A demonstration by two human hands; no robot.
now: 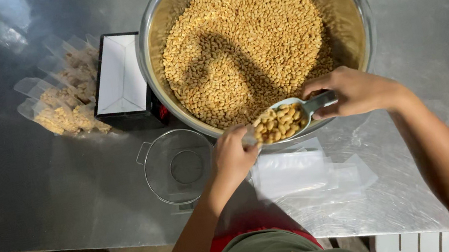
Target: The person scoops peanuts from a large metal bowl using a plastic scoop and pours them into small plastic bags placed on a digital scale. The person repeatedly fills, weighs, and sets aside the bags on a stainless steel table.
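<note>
left hand (232, 158), near the worktop's (32, 176) front edge, pinches a clear bag's (249, 137) mouth; right hand (352, 90) grips the handle of a scoop (283, 120) heaped with peanuts, at the steel bowl's (359, 6) near rim. filling step, judged; next, tip the scoop into the bag without spilling.

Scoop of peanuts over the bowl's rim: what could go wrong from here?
1. The scoop, held by the right hand, is heaped; peanuts could roll onto the table.
2. The left hand crowds the scoop's tip and could knock it.
3. The empty bags below could catch strays.
</note>
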